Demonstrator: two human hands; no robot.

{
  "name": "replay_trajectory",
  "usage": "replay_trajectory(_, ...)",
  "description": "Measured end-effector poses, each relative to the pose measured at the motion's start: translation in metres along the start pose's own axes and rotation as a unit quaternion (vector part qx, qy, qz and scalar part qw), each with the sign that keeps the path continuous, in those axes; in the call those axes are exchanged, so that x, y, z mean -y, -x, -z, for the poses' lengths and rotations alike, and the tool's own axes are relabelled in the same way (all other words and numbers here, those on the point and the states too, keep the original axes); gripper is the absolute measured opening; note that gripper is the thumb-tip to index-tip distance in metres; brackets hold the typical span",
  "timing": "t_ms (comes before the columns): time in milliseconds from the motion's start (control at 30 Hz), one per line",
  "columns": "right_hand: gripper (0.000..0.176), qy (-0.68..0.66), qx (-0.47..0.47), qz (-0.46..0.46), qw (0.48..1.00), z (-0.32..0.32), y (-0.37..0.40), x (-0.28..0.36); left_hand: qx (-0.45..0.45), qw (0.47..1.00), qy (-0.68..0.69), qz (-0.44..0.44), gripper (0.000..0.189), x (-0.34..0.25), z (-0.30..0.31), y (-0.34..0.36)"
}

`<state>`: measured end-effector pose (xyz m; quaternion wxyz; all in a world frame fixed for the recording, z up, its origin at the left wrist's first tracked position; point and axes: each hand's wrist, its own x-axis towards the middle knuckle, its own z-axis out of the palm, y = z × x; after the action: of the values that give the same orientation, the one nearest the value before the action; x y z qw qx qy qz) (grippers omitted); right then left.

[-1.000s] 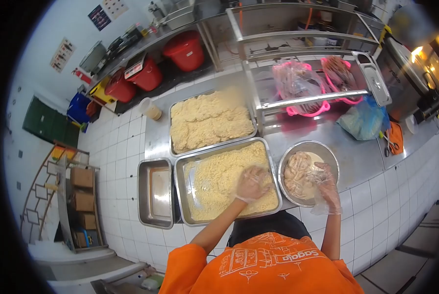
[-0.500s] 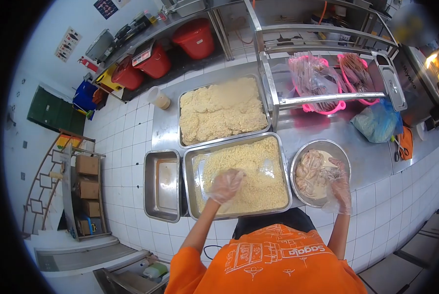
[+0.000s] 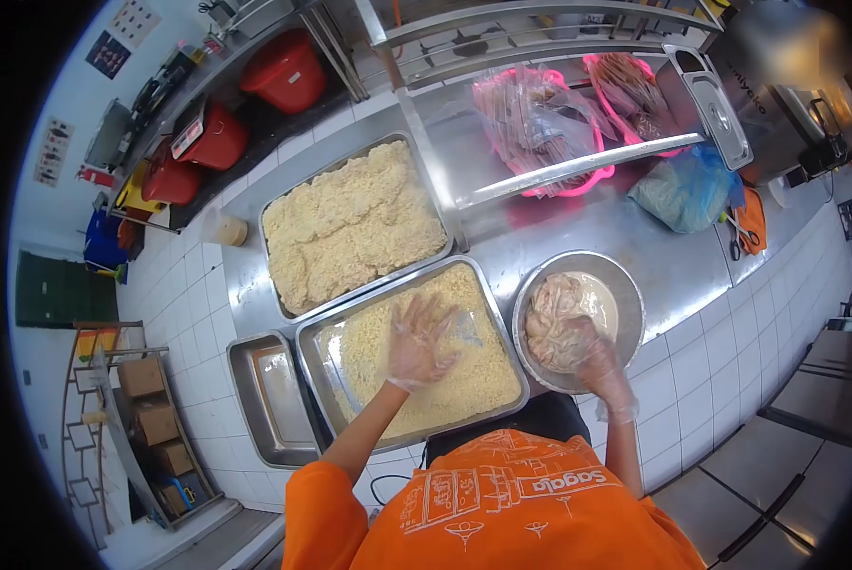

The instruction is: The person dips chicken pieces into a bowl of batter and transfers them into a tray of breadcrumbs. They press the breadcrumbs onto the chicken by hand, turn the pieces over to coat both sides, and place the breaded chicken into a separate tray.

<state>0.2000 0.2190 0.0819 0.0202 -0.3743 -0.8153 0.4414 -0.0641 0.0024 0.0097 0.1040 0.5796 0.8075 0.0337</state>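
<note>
My left hand (image 3: 416,342), in a clear plastic glove, lies flat with fingers spread on the breadcrumbs in the near steel tray (image 3: 314,353). My right hand (image 3: 592,359), also gloved, reaches into the round steel bowl (image 3: 625,285) and closes on raw chicken pieces (image 3: 551,318) in pale marinade. Behind the crumb tray stands a second tray (image 3: 276,290) piled with breaded pieces (image 3: 350,223).
A small steel tray (image 3: 255,399) with little in it sits left of the crumb tray. A blue bag (image 3: 682,190), scissors (image 3: 735,237) and pink baskets (image 3: 549,119) stand under a steel shelf rail (image 3: 578,166). Red buckets (image 3: 283,71) and a cup (image 3: 228,230) stand at the back left.
My left hand moved right and up across the crumbs and flattened out. My right hand slid lower and deeper into the bowl. The camera view swung, shifting everything left.
</note>
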Motion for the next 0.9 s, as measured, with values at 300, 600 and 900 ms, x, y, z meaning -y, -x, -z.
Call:
replay_trajectory(300, 0.062, 0.131, -0.072, -0.083, 0.985, -0.055, 0.000, -0.011, -0.019, 1.000, 0.015, -0.018, 0.076, 0.005, -0.009, 0.002)
replay_trajectory(600, 0.054, -0.042, -0.027, -0.041, 0.998, -0.029, -0.010, -0.001, -0.082, 0.996, -0.018, -0.002, 0.050, -0.003, -0.016, -0.056)
replay_trajectory(900, 0.062, -0.223, 0.095, 0.031, 0.970, 0.026, -0.022, -0.015, -0.117, 0.993, 0.007, 0.031, 0.043, -0.006, -0.008, -0.058)
